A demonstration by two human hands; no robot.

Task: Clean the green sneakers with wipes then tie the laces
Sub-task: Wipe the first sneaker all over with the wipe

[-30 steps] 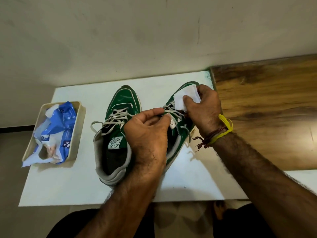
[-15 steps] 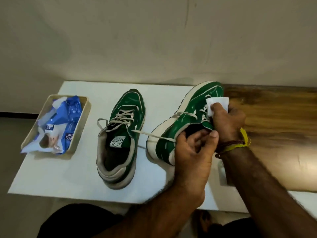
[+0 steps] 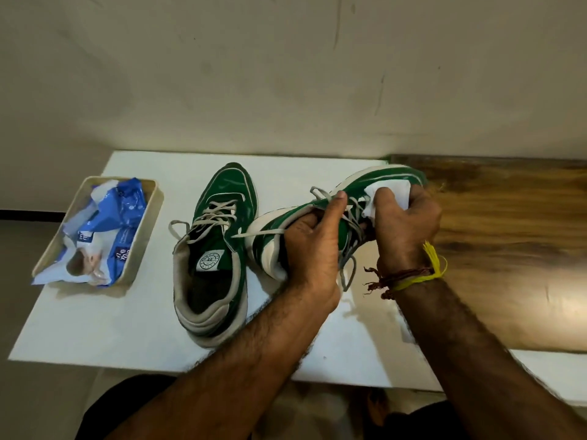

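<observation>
Two green sneakers with grey laces are on a white board [image 3: 95, 328]. The left sneaker [image 3: 219, 249] stands flat, toe away from me, laces loose. The right sneaker [image 3: 359, 192] is tipped on its side and lifted, its white sole facing left. My left hand [image 3: 313, 249] grips it around the heel and collar, thumb up by the laces. My right hand [image 3: 403, 227] presses a white wipe [image 3: 390, 195] against the green upper near the toe. One lace end hangs below my hands.
A cream tray [image 3: 149, 223] at the left of the board holds a crumpled blue and white wipes pack [image 3: 108, 230]. A brown wooden tabletop [image 3: 508, 249] lies to the right. A pale wall rises behind. My dark-clothed knees show below the board's front edge.
The right sneaker has been turned from upright onto its side and raised to the right. My left hand shifted to its heel, and the wipe moved along the upper toward the toe.
</observation>
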